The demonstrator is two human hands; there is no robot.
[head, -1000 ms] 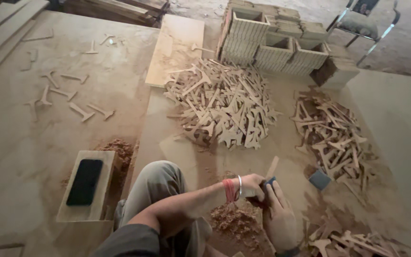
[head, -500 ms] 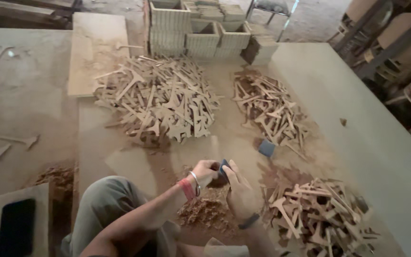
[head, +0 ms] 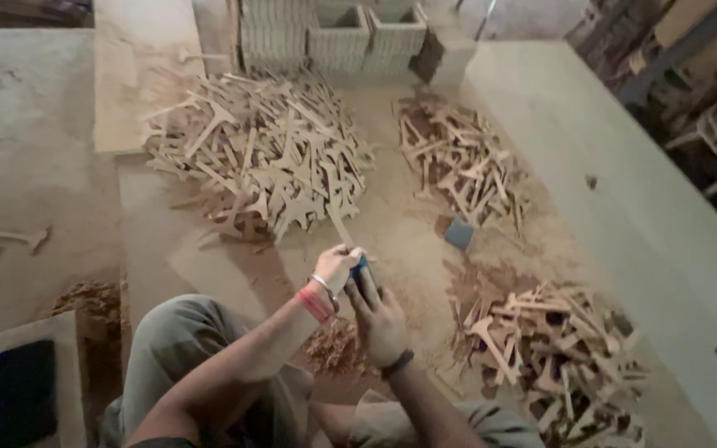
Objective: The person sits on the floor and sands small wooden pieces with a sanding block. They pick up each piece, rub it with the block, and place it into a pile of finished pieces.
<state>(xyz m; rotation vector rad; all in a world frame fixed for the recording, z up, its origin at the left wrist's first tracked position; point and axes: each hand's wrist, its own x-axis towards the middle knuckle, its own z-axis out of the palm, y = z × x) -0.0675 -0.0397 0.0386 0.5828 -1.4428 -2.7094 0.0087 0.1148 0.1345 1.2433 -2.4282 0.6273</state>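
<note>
I sit on the floor with both hands together in front of my knees. My left hand [head: 335,267], with a red band and a bangle at the wrist, grips a thin wooden piece [head: 339,226] that sticks up and away from me. My right hand [head: 380,319], with a dark wristband, lies just below it, its fingers reaching onto a small blue block [head: 362,265] held against the wood. A heap of wood shavings [head: 334,344] lies under my hands.
A big pile of T-shaped wooden pieces [head: 267,158] lies ahead, a smaller pile [head: 458,166] to its right, and another [head: 549,348] near my right side. A second blue block [head: 459,234] lies on the floor. Slatted crates [head: 334,33] stand at the back. A black phone [head: 22,390] rests on a board at left.
The view has swung to the right and closer, so the piles sit further left in the frame. My hands stay together on the wooden piece and blue block.
</note>
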